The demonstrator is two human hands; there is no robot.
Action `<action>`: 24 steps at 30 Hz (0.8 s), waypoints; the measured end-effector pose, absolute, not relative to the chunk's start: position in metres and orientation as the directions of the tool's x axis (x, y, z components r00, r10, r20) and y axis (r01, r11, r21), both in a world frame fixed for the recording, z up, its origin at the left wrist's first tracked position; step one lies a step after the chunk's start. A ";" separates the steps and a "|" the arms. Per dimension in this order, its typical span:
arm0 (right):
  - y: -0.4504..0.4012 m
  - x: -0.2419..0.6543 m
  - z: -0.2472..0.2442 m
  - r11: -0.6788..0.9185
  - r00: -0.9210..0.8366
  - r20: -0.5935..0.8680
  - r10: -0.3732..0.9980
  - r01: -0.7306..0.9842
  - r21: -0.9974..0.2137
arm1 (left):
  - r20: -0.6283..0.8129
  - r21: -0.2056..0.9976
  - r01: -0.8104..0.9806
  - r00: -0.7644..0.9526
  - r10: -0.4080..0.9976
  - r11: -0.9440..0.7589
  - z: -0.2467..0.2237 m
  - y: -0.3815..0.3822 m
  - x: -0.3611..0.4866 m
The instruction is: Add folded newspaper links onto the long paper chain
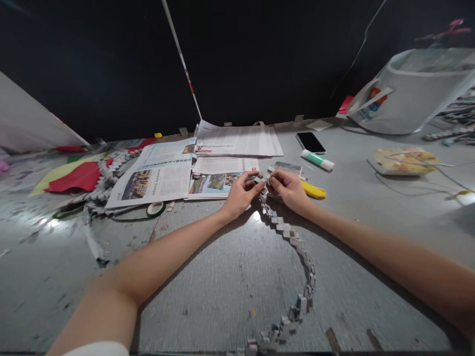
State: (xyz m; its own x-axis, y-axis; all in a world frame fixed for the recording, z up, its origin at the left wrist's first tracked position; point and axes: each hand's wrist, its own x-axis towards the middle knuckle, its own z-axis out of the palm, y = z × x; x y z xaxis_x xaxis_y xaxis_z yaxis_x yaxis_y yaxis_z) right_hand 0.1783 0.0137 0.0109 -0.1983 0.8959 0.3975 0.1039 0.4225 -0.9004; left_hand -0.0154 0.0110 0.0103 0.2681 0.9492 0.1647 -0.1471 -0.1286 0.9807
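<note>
A long zigzag chain of folded newspaper strips [285, 228] curves over the grey table from the front edge up to both hands. My left hand [243, 193] pinches the chain's far end between thumb and fingers. Close beside it, my right hand [288, 188] is closed with its fingertips at the same end, on what looks like a small folded paper piece. The exact fold between the fingertips is too small to make out. Just beyond the hands lie newspaper sheets [159, 170], and a yellow-handled tool [314, 190] is partly hidden behind my right hand.
A phone [310, 143] and a glue stick [317, 160] lie behind my right hand. Rightward are a tissue pack [406, 162] with a cable and a white bucket [411, 94]. Leftward are a tape roll [156, 209], red paper [76, 178] and more folded chain [106, 178].
</note>
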 end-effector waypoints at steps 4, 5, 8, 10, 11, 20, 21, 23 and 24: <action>0.015 0.179 0.010 0.383 -0.227 0.359 0.905 0.071 -0.921 | 0.160 0.983 -0.135 0.283 0.946 -0.126 0.010 0.011 -0.015; 0.015 0.180 0.010 0.366 -0.238 0.342 0.909 0.065 -0.928 | 0.158 0.983 -0.132 0.288 0.945 -0.125 0.009 0.012 -0.015; 0.015 0.181 0.010 0.312 -0.257 0.289 0.922 0.054 -0.948 | 0.154 0.985 -0.128 0.303 0.941 -0.120 0.007 0.013 -0.015; 0.016 0.181 0.011 0.299 -0.258 0.278 0.925 0.044 -0.953 | 0.150 0.985 -0.127 0.311 0.938 -0.115 0.007 0.013 -0.015; 0.016 0.182 0.011 0.299 -0.258 0.280 0.925 0.038 -0.953 | 0.149 0.985 -0.128 0.313 0.938 -0.114 0.006 0.013 -0.015; 0.016 0.184 0.008 0.290 -0.248 0.272 0.930 0.036 -0.956 | 0.149 0.986 -0.126 0.330 0.932 -0.113 0.007 0.013 -0.015; 0.016 0.184 0.008 0.292 -0.248 0.275 0.929 0.035 -0.956 | 0.149 0.986 -0.122 0.336 0.930 -0.114 0.008 0.013 -0.016; 0.015 0.185 0.009 0.302 -0.250 0.285 0.925 0.032 -0.953 | 0.151 0.987 -0.112 0.351 0.924 -0.119 0.008 0.013 -0.016; 0.015 0.185 0.009 0.308 -0.251 0.291 0.923 0.032 -0.951 | 0.152 0.987 -0.108 0.362 0.920 -0.121 0.007 0.014 -0.017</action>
State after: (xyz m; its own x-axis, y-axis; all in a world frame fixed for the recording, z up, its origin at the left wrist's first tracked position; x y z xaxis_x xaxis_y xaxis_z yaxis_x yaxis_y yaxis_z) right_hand 0.1846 0.0150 0.0089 -0.2514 0.9231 0.2909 0.0318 0.3083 -0.9508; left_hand -0.0165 0.0136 0.0074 0.3623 0.9196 0.1520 -0.1076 -0.1207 0.9868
